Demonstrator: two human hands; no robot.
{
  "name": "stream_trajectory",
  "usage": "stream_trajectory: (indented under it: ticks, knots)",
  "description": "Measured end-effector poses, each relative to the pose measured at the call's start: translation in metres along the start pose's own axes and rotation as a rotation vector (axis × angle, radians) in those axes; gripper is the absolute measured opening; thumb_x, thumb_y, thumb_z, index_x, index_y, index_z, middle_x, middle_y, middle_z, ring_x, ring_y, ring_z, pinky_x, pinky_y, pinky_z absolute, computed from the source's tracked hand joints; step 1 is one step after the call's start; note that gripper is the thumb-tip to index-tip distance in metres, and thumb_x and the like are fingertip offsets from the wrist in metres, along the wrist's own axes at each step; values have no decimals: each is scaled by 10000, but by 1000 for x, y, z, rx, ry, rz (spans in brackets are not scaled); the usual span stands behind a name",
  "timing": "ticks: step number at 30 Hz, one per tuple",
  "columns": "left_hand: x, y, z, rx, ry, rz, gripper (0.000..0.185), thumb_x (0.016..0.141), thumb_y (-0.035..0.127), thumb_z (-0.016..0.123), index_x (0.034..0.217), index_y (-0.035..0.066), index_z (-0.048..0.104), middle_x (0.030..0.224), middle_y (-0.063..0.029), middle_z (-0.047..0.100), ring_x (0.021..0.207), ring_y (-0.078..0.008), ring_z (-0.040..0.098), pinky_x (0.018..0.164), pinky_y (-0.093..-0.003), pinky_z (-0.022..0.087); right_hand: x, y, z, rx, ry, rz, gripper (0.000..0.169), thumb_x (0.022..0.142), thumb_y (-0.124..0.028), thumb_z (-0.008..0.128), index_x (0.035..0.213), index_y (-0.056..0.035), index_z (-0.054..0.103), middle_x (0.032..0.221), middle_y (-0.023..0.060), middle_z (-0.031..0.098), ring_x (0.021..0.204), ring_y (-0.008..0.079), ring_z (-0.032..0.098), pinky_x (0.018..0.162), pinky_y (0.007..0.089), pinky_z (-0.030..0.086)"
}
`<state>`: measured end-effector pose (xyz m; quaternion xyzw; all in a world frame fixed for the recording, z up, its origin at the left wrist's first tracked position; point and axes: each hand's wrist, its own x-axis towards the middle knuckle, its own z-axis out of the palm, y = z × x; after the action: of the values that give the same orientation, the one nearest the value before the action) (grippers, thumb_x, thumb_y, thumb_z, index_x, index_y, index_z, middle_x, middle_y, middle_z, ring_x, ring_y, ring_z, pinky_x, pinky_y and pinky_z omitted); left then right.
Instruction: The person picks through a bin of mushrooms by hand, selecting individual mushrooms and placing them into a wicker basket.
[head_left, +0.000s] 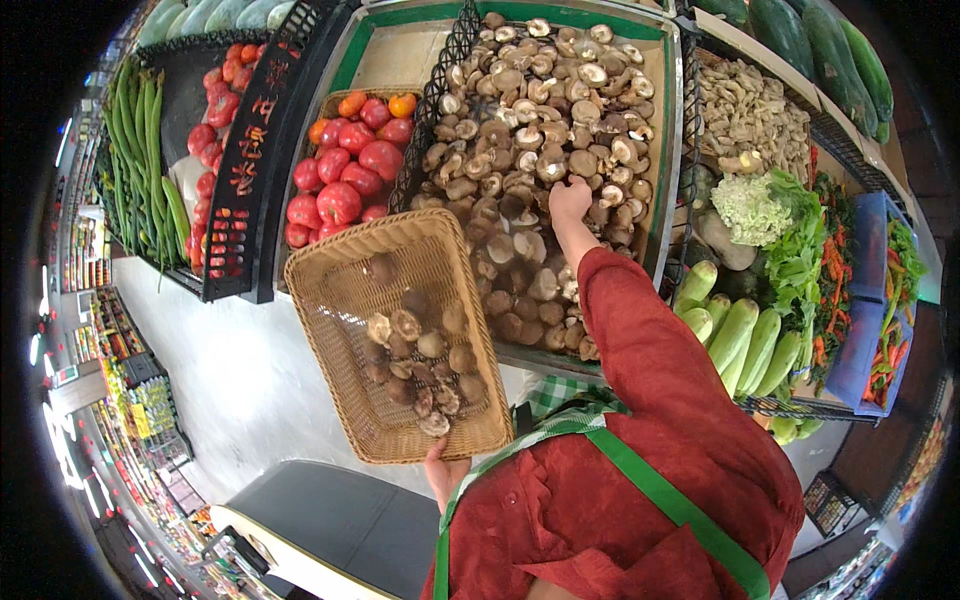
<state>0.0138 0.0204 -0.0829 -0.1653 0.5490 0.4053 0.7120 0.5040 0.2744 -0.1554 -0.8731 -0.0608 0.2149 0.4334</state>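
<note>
A rectangular wicker basket (300, 277) tilts in front of me, its near rim gripped by my left hand (444, 471). Inside lie several brown shiitake mushrooms (431, 345), gathered mostly toward the right and near side. My right hand (570, 199) reaches into the large bed of shiitake mushrooms (517, 135) on the display stand. Its fingers curl down among the caps; whether they hold one is hidden. The basket's right rim overlaps the near left part of that bed.
Red tomatoes (349, 176) sit left of a black plastic divider (442, 82). Farther left are green beans (139, 142) and a black crate (244, 150). To the right are oyster mushrooms (750, 112), pale green gourds (731, 337) and a blue crate (862, 352) of peppers. A dark grey-topped counter (337, 517) stands at lower left.
</note>
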Motion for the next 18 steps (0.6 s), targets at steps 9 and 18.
stream_trajectory:
  ticks: [9, 18]
  knots:
    - [-35, -13, 64, 164, 96, 30, 493, 868, 117, 504, 1354, 32, 505, 1389, -151, 542, 1283, -354, 492, 1129, -533, 328, -63, -10, -56, 302, 159, -171, 202, 847, -18, 641, 1039, 44, 642, 856, 119, 621, 722, 226, 564, 672, 372, 484]
    - [-65, -20, 98, 439, 54, 25, 539, 873, 250, 538, 1375, 62, 487, 1415, -175, 511, 1271, -402, 489, 1108, -552, 341, -114, -40, -123, 64, -375, -865, 382, 914, -418, 656, 1012, -51, 700, 1127, 187, 646, 1115, 327, 578, 956, 439, 462]
